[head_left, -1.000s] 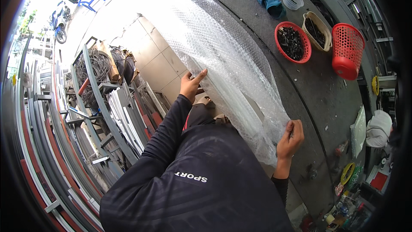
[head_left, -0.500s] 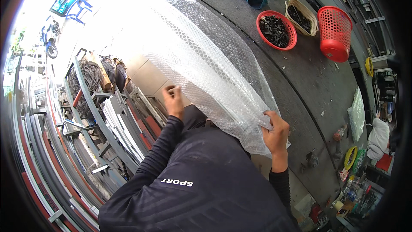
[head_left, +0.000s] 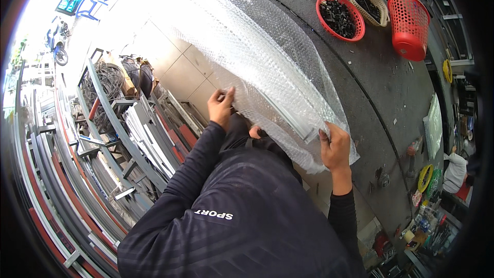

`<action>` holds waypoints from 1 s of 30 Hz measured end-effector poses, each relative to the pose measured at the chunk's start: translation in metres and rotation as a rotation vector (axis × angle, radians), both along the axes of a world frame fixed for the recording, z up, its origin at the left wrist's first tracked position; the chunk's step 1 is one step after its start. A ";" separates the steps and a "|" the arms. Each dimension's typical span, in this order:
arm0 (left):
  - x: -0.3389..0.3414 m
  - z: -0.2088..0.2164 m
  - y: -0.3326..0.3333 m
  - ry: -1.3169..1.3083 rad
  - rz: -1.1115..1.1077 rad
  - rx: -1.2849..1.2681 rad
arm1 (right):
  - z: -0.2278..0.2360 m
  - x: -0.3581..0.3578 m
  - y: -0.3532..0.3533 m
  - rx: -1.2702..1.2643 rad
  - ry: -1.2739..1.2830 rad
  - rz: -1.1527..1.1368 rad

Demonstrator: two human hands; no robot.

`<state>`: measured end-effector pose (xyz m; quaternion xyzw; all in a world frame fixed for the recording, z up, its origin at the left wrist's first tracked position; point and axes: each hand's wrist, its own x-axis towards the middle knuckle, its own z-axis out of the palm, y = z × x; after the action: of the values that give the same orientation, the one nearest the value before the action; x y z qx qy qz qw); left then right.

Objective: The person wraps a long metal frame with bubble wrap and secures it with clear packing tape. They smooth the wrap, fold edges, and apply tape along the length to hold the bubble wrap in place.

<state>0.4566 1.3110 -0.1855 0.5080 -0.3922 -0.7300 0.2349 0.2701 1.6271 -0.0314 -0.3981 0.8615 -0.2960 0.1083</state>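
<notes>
A long sheet of clear bubble wrap (head_left: pixel 247 46) stretches from the bright far end down to my hands. Through it shows a long pale bar (head_left: pixel 285 110) with a squared near end, its material unclear. My left hand (head_left: pixel 220 109) is closed in a pinch at the wrap's left edge. At the near right corner my right hand (head_left: pixel 336 148) grips the wrap between thumb and fingers, beside the bar's near end. Part of the sheet hangs loose below the right hand.
On the grey surface at the right stand a red basket of black pieces (head_left: pixel 340 18), a cream basket (head_left: pixel 369 4) and a tall red basket (head_left: pixel 410 27). Racks of long profiles (head_left: pixel 62 185) and coiled cable (head_left: pixel 105 92) fill the left. Tools lie at lower right.
My left hand has moved right and up to the wrap's edge and now pinches it. The right hand has shifted slightly right, and the wrap is spread so the bar shows more plainly.
</notes>
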 end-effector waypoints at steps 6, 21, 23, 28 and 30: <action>0.108 -0.057 -0.020 -0.323 -0.018 -0.134 | 0.002 0.024 -0.002 0.074 0.092 0.024; -0.009 0.013 -0.028 0.285 -0.374 0.206 | -0.046 0.125 -0.007 0.186 0.397 -0.371; -0.026 0.027 -0.026 0.379 -0.393 0.324 | -0.038 0.126 -0.016 0.075 0.402 -0.412; -0.028 0.009 -0.033 0.343 -0.409 0.463 | -0.025 0.106 -0.037 -0.067 0.386 -0.526; -0.016 -0.003 -0.044 0.379 -0.519 0.534 | -0.023 0.099 -0.045 -0.076 0.374 -0.515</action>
<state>0.4405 1.2674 -0.1887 0.2923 -0.2539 -0.9216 -0.0290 0.3692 1.5823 -0.0549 -0.2184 0.9272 -0.2674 -0.1454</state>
